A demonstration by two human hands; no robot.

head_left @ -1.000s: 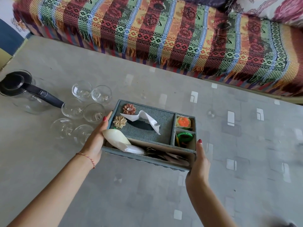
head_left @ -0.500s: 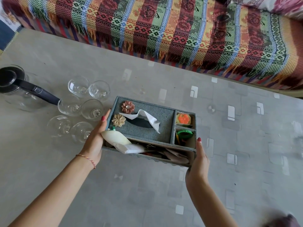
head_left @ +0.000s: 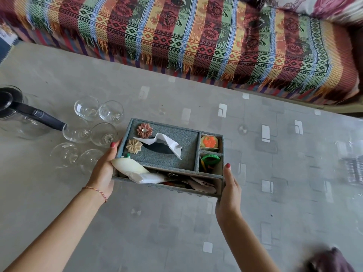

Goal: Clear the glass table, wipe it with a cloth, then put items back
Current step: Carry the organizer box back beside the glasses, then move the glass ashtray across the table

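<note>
Left hand (head_left: 104, 169) and right hand (head_left: 229, 185) grip opposite short ends of the tissue-box organizer (head_left: 169, 156), thumbs on its rim, over the glass table (head_left: 176, 232). The organizer's long axis runs left to right, tilted slightly clockwise, open top upward. Grey fabric; a white tissue (head_left: 163, 143) protrudes from the slot, two fabric flowers (head_left: 139, 138) at its left end, two small compartments at the right. Six clear glasses (head_left: 92, 128) and a glass jug (head_left: 17, 114) stand just left.
</note>
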